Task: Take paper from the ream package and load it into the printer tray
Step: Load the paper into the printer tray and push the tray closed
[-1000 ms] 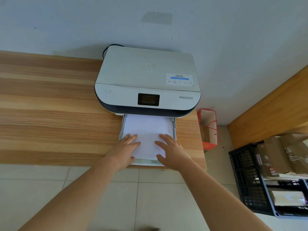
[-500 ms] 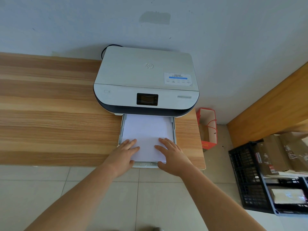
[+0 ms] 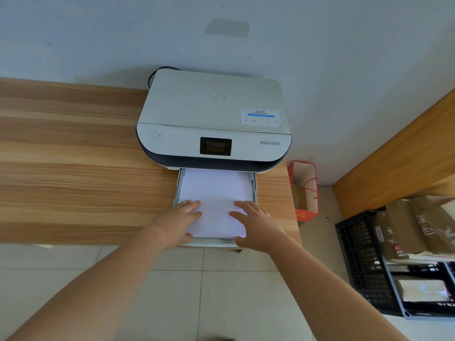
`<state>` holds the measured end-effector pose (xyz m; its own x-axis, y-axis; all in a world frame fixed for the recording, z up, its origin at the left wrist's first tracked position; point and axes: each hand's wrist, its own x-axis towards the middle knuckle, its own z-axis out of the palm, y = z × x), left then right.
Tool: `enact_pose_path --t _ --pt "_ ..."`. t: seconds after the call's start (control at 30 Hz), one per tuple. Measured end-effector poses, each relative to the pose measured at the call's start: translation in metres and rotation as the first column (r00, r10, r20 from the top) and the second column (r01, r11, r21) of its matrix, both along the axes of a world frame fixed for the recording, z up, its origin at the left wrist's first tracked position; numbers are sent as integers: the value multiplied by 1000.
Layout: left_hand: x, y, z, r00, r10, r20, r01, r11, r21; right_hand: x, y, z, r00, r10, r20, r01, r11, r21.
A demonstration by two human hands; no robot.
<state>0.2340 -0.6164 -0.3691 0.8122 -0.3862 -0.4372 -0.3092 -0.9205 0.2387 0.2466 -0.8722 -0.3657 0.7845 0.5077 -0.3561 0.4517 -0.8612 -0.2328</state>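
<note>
A white printer [image 3: 213, 119] sits on a wooden surface [image 3: 73, 168] against a pale wall, its dark screen [image 3: 215, 146] facing forward and a label [image 3: 261, 116] on the right of its lid. A black cable [image 3: 157, 71] curls behind its back left corner. The printer tray [image 3: 254, 185] is pulled out toward the front edge of the surface, and a stack of white paper [image 3: 214, 193] lies flat inside it, its far end under the printer body.

Both hands rest on the near end of the paper, fingers straight and spread, gripping nothing. The left hand [image 3: 176, 221] lies flat on the paper's left near corner, its palm over the tray's left edge. The right hand [image 3: 257, 226] lies flat on the right near corner. The two hands are apart, with bare paper between them.

On the tiled floor to the right of the surface stands a red and white paper bag [image 3: 305, 193]. Further right, a black crate [image 3: 364, 267] holds brown cardboard boxes [image 3: 403, 227].
</note>
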Motion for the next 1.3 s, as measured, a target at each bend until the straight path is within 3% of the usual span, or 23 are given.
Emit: enact_pose_path --t 0.47,1.3 --pt "4 4 -4 997 -70 25 70 997 11 6 2 4 1000 12 13 -12 1000 -25" --pt "1 4 -4 999 -17 35 17 1000 17 2 9 -11 997 -74 -2 74 997 16"
